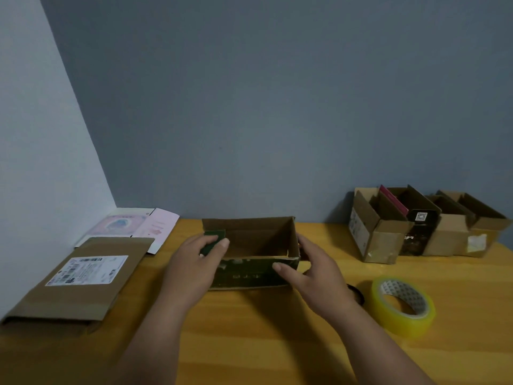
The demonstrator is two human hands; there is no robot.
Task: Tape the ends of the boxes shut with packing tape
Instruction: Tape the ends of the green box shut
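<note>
A small open cardboard box with a dark green printed outside stands in the middle of the wooden table, its flaps up. My left hand grips the box's left end flap, thumb over the green flap. My right hand holds the right end, thumb on the front green wall and fingers behind the right corner. A roll of yellowish clear packing tape lies flat on the table to the right of my right wrist.
A flat brown mailer box with a white shipping label lies at the left, with a pink-and-white flattened carton behind it. Several open cardboard boxes stand at the back right against the grey wall. A dark object sits partly hidden behind my right wrist.
</note>
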